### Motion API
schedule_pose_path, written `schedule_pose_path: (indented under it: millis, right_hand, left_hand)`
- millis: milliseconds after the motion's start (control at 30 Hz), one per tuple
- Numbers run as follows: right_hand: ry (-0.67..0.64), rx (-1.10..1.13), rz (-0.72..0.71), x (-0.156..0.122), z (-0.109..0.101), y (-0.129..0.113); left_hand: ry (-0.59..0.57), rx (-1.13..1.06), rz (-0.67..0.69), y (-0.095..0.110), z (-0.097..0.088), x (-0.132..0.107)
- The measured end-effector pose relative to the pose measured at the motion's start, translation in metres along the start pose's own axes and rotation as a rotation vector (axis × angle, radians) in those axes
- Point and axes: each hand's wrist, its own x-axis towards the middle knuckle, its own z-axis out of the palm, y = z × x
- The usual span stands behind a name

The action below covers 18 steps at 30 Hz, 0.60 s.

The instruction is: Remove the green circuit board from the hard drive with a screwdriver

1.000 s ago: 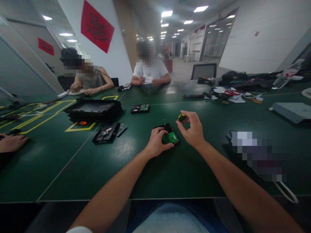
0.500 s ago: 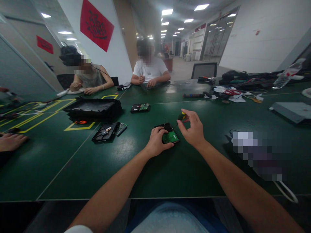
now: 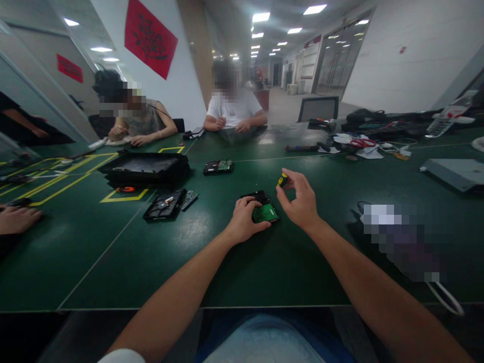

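Note:
My left hand (image 3: 242,222) is closed over the left side of a small hard drive (image 3: 264,209) that lies on the green table (image 3: 151,262) with its green circuit board facing up. My right hand (image 3: 300,199) hovers just right of and above the drive, its thumb and fingers pinched round the yellow-and-black handle of a small screwdriver (image 3: 282,180). The screwdriver's tip is hidden behind my fingers.
A black tray (image 3: 145,169) stands at the left, with an opened drive (image 3: 164,205) in front and another drive (image 3: 218,167) behind. Two people sit across the table; another person's hand (image 3: 17,219) rests at the far left. Tools and cables (image 3: 359,141) and a grey box (image 3: 456,171) lie at the right.
My right hand has lifted slightly with the screwdriver handle turning between its fingers. My left hand stays on the drive. A person has come into view at the far left edge.

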Motion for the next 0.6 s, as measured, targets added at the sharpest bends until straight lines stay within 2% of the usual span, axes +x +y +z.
schedule_pose_path:
  millis: [600]
  right_hand:
    - [-0.015,0.024,0.033,-0.0041,0.0039,0.0039]
  left_hand:
    - [-0.003,-0.005,0.004,0.0001,-0.0004,0.0]
